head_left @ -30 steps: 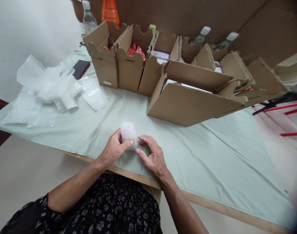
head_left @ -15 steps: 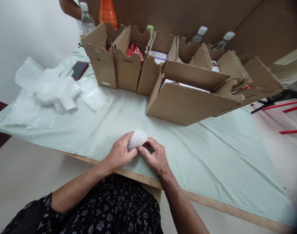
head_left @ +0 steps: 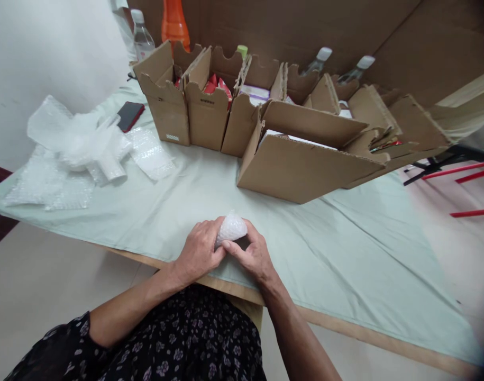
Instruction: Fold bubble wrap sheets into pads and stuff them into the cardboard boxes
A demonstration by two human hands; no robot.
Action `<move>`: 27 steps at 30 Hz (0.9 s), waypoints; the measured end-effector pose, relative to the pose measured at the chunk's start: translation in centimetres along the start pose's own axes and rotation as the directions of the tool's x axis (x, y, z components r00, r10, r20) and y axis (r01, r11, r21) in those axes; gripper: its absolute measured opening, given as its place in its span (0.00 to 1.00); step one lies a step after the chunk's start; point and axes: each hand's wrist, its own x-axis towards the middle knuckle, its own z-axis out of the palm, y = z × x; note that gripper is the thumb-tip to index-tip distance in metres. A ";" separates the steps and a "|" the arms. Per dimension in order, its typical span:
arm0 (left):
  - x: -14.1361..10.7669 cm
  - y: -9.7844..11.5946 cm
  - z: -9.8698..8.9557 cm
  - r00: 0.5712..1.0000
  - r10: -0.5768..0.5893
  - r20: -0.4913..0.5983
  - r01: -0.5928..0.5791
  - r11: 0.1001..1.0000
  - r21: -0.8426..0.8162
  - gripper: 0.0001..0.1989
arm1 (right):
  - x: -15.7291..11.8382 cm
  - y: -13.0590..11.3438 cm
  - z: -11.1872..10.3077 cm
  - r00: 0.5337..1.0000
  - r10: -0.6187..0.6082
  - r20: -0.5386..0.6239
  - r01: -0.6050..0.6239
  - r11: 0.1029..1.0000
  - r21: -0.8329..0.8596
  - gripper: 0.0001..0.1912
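A small roll of bubble wrap [head_left: 233,227] is held between both hands, close to the table's front edge. My left hand [head_left: 201,246] is closed around its left side, the thumb pointing toward the other hand. On the right side, my right hand [head_left: 252,251] grips the roll with the thumb in front and the fingers behind. Whether anything is inside the wrap cannot be seen. Beneath the hands lies a pale green cloth [head_left: 321,254] covering the table.
Loose bubble wrap [head_left: 73,151] is heaped at the left, near a dark phone [head_left: 130,116]. Open cardboard boxes [head_left: 309,166] line the back, holding packets. Behind them stand an orange bottle [head_left: 175,26] and clear bottles [head_left: 142,39]. Red bars [head_left: 472,213] show at the right.
Both hands have shifted slightly, and the roll has moved a little right, its wide end now turned more toward my right hand. The other person's arm at the upper left is gone from view.
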 end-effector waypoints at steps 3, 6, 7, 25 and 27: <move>0.1 0.1 -0.2 0.999 0.014 0.036 -0.014 1.000 0.002 0.23 | 0.1 0.1 0.1 1.000 0.009 -0.022 -0.008 0.999 0.041 0.24; 0.3 0.2 -0.6 0.995 -0.019 0.099 0.024 0.998 -0.058 0.22 | 0.0 -0.1 0.1 0.997 0.038 -0.063 -0.036 0.999 0.028 0.15; 0.4 0.3 -0.9 0.992 -0.037 0.124 0.048 0.995 -0.091 0.21 | 0.0 -0.1 0.1 0.996 0.049 -0.078 -0.047 0.999 0.022 0.13; 2.5 2.9 -3.8 0.820 -0.062 0.570 0.400 0.774 -0.492 0.17 | -0.4 -0.6 -4.0 0.977 0.067 0.200 -0.116 0.962 0.246 0.41; 3.0 3.3 -3.6 0.784 -0.010 0.620 0.415 0.752 -0.512 0.17 | -0.5 -1.4 -4.5 0.970 0.067 0.232 -0.132 0.951 0.278 0.33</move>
